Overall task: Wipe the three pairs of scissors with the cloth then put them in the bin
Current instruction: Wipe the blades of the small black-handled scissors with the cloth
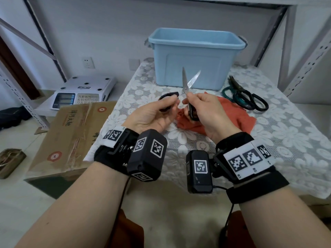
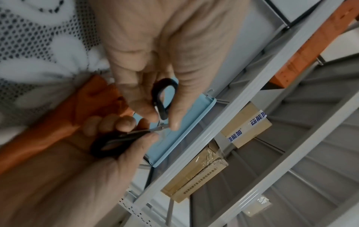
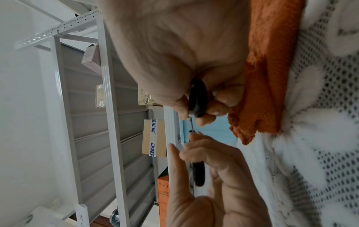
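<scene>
Black-handled scissors [image 1: 187, 83] are held above the table with the blades spread, tips pointing up toward the light blue bin [image 1: 195, 56]. My left hand [image 1: 172, 102] pinches one handle loop [image 2: 165, 98]. My right hand [image 1: 189, 104] grips the other loop [image 3: 198, 98]. An orange cloth [image 1: 232, 119] lies crumpled on the table under and right of my hands; neither hand holds it. Two more pairs of scissors [image 1: 245, 97], one green-handled and one black-handled, lie overlapping to the right of the cloth.
A white lace tablecloth [image 1: 268, 140] covers the table. The bin stands at the back centre. Grey shelf uprights [image 1: 308, 56] rise at the right. Left of the table are a weighing scale [image 1: 84, 92] and flattened cardboard [image 1: 75, 133].
</scene>
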